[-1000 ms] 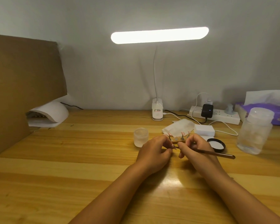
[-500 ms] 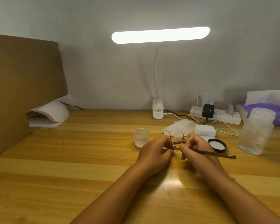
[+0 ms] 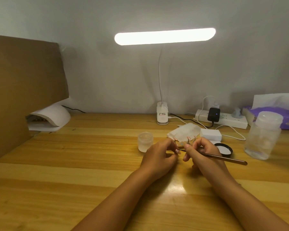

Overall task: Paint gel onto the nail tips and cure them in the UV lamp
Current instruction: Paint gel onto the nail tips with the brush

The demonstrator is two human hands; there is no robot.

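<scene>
Centrally on the pale wooden surface, the left hand and right hand meet close together, fingertips nearly touching. The right hand is clamped around a slim brown-handled brush, held like a pen; its long axis runs from the free end at the lower right up and leftward toward the left hand, and its bristle end is hidden between the fingers. The left hand's fingers are curled and pinched around a small holder carrying pinkish nail tips; a few tips stick up just above the knuckles, but the holder itself is mostly covered and its shape is hard to make out.

Just left of the hands stands a small frosted jar, and a round black lid lies just right of them, partly behind the right hand. A white arched UV lamp sits at the far left, well apart from the hands, its opening facing left and partly blocked by a brown cardboard panel. A large clear plastic jar stands at the right. Whether gel is on the tips cannot be told.
</scene>
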